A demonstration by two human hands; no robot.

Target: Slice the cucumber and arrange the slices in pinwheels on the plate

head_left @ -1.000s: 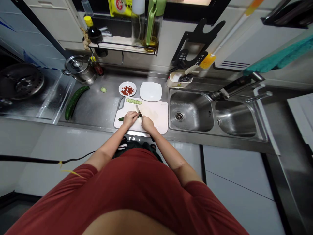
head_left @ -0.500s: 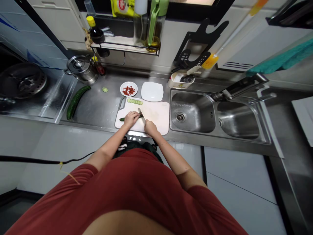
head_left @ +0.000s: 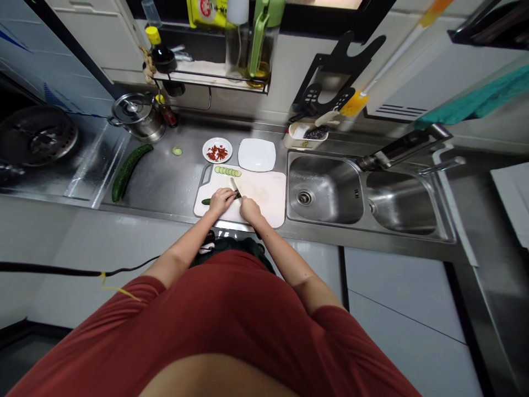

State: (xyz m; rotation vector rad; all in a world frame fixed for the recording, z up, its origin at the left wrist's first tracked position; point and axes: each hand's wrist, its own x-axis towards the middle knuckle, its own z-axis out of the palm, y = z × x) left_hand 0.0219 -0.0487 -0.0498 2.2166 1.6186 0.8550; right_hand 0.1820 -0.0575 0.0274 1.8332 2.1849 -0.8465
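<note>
On the white cutting board (head_left: 268, 193) lies a piece of cucumber (head_left: 205, 202), mostly covered by my left hand (head_left: 222, 200), whose fingers are closed over it. My right hand (head_left: 250, 210) grips a knife (head_left: 235, 185) by its handle, the blade pointing away from me beside the left fingertips, at the cucumber's right end. A row of several pale green cucumber slices (head_left: 227, 171) lies along the board's far edge. Behind the board stand a white plate (head_left: 257, 155) and a small plate of chopped red pieces (head_left: 217, 150).
A whole cucumber (head_left: 129, 171) and a cut-off end piece (head_left: 177, 151) lie on the steel counter to the left. A lidded pot (head_left: 138, 117) stands behind them. The double sink (head_left: 326, 190) borders the board's right side. A bottle shelf (head_left: 210, 77) hangs above.
My right hand has shifted slightly left and away from me with the knife, and the blade's tip has moved the same way. My left hand stays in place on the cucumber.
</note>
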